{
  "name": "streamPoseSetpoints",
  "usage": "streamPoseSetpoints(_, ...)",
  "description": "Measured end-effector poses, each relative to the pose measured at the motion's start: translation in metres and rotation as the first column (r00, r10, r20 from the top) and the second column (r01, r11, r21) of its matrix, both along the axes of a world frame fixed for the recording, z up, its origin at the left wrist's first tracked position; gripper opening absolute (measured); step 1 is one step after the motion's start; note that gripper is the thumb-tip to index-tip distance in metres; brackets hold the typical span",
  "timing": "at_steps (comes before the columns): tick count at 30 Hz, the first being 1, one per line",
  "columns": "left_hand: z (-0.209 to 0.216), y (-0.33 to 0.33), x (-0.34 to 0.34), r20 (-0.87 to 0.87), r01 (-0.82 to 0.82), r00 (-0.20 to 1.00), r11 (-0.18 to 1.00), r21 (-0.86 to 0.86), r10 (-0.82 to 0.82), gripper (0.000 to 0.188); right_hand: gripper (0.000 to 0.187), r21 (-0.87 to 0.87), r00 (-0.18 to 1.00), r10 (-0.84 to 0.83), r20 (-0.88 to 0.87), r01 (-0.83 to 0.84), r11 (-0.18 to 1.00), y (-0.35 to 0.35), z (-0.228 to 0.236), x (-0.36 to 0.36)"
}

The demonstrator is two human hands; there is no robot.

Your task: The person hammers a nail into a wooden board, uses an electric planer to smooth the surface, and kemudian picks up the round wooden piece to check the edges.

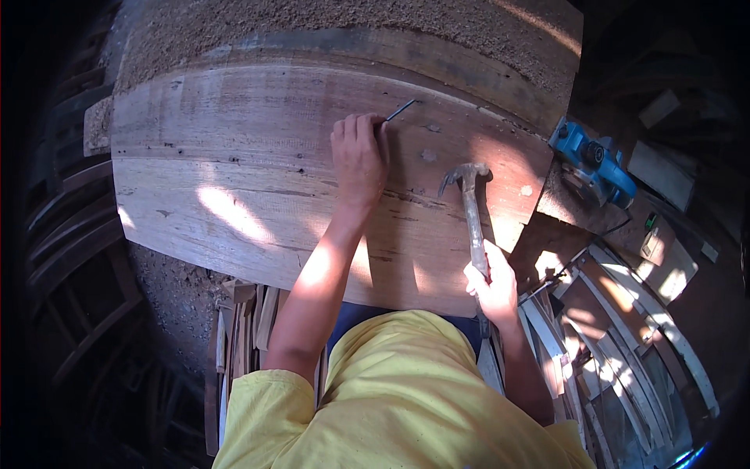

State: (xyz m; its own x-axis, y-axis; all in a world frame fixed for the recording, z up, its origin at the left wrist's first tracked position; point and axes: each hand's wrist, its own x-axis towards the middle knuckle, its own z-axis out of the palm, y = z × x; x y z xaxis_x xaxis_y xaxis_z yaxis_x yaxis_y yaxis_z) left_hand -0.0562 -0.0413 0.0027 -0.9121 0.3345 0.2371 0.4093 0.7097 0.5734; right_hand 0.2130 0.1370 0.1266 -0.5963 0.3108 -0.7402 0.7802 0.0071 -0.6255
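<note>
A wide wooden board [258, 141] with dark cracks and small holes lies in front of me. My left hand [359, 160] rests over its middle, closed around a thin metal rod [401, 110]. The rod slants to the far right, and its far end meets the wood or comes close to it; whether it is a nail or a punch I cannot make out. At the board's near right, my right hand [494, 285] grips a claw hammer [472, 205] by its worn handle. The hammer's head points away from me, over the board, with the claw to the left.
Sawdust [312, 27] covers the far side of the work surface. A blue power planer [598, 160] stands at the board's right edge. Wood strips [617, 344] are piled at the near right, with more offcuts [262, 316] at the near left. Curved wooden pieces [78, 227] fill the dark left side.
</note>
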Motion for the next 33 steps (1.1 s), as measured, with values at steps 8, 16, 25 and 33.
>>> streamPoseSetpoints(8,-0.007,0.012,0.012,-0.007,-0.028,1.000,1.000,-0.007,0.028,0.014,0.062,0.366,0.978,0.188,-0.095,-0.141,0.920,0.010,0.008,-0.027)
streamPoseSetpoints(16,-0.008,0.013,0.013,-0.042,0.013,0.999,0.999,-0.032,-0.014,0.014,0.059,0.346,0.980,0.153,-0.126,-0.101,0.933,0.019,-0.012,-0.026)
streamPoseSetpoints(25,-0.008,0.011,0.014,-0.035,0.021,0.999,0.999,-0.033,-0.022,0.012,0.055,0.271,0.987,0.160,-0.006,-0.152,0.951,0.018,-0.007,-0.074)
streamPoseSetpoints(33,-0.008,0.010,0.013,-0.023,0.036,0.999,0.999,-0.032,-0.036,0.012,0.066,0.606,0.805,0.490,-0.335,-0.214,0.766,0.014,-0.002,-0.128)
